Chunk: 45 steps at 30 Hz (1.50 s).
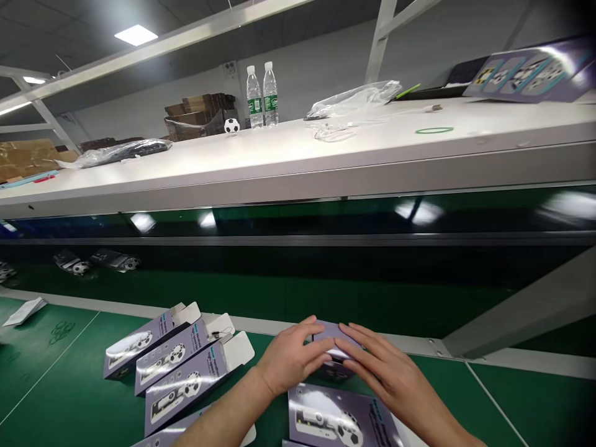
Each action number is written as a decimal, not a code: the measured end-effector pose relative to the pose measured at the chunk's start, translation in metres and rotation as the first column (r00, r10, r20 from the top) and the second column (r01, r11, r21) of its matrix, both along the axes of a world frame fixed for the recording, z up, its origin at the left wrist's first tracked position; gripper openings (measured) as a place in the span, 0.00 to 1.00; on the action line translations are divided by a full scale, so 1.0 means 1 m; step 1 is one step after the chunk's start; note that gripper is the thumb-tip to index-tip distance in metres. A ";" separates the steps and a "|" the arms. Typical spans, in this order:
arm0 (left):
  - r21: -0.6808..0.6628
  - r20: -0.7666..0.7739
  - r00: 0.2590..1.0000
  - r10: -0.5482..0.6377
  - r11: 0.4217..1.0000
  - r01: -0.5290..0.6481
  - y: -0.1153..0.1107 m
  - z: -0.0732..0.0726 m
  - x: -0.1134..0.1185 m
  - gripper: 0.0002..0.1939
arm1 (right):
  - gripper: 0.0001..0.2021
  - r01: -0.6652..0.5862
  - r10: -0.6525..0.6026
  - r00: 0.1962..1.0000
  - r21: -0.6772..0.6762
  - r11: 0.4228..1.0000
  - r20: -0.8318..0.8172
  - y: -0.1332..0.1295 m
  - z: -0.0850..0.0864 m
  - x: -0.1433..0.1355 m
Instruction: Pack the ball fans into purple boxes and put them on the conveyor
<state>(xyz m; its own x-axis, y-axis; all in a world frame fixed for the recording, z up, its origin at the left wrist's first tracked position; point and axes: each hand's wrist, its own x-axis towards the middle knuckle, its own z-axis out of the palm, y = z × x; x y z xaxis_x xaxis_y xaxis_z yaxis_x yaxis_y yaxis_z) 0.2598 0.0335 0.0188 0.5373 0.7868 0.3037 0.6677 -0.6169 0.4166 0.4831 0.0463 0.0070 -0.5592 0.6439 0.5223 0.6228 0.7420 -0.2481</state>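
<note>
A purple rectangular cardboard box (331,331) lies between left hand (292,356) and right hand (395,374), outstretched fingers touching its top.

My remote view comes from one camera on a person's head, facing forward and down. The left hand (295,357) and right hand (388,369) are close, low in the frame, above a green desk (79,397); beyond, a white shelf (200,155) slants across the upper half, with the ceiling (84,31) farther off at upper left.
</note>
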 end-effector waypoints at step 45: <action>-0.649 0.135 0.971 0.197 0.758 -0.063 0.022 -0.021 -0.001 0.39 | 0.29 -0.114 0.176 0.944 -0.224 0.968 0.279 -0.019 0.022 -0.022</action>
<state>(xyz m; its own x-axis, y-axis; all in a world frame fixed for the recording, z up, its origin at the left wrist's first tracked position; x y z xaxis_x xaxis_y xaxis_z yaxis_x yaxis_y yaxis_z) 0.2584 0.0554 -0.0025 0.4018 0.8912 -0.2103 0.5914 -0.0773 0.8027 0.4612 0.0275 0.0294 -0.7628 0.6190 0.1873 0.5802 0.7829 -0.2245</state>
